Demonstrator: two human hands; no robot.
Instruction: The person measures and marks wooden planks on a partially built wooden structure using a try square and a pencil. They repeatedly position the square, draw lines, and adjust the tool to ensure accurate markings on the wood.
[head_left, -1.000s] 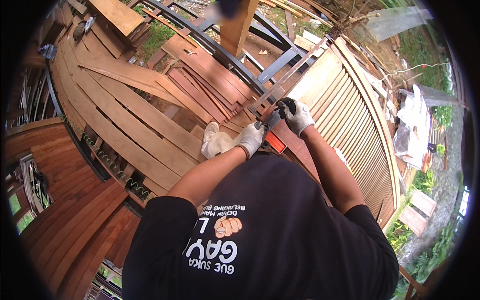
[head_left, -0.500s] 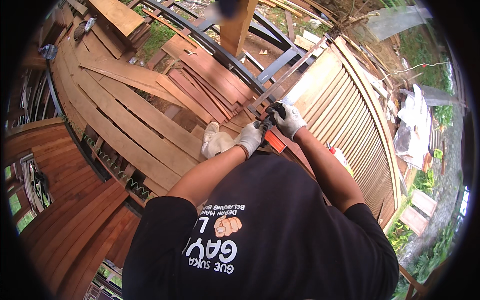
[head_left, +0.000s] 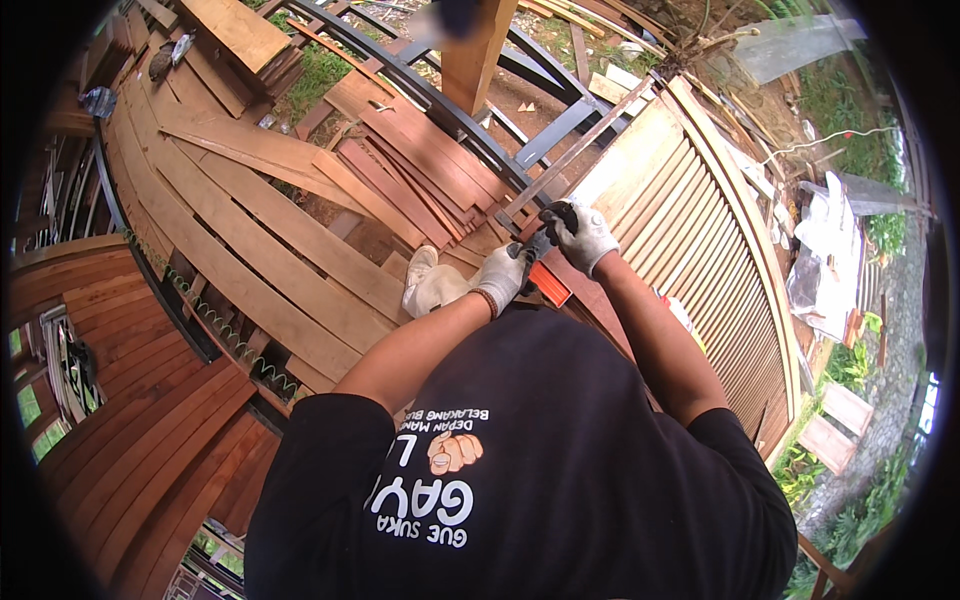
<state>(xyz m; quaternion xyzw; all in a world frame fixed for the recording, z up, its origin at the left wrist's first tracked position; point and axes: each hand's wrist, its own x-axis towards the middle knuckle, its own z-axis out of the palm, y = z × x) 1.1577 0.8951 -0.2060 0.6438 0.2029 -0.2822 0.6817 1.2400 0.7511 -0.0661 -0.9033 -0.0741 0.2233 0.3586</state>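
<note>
Our left hand point(head_left: 503, 272) has its fingers closed around a grey piece point(head_left: 541, 243); our right hand point(head_left: 587, 240) curls beside it, grip hidden. Near the slatted panel point(head_left: 700, 215)'s left edge, it looks stiff, light, best held by its sides.

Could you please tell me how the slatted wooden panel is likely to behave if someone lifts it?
The slatted wooden panel is probably fairly stiff, since a long wooden rail borders its slats. It is likely heavy, given its breadth and its many slats. The narrow slats might be more fragile if gripped singly.
</note>
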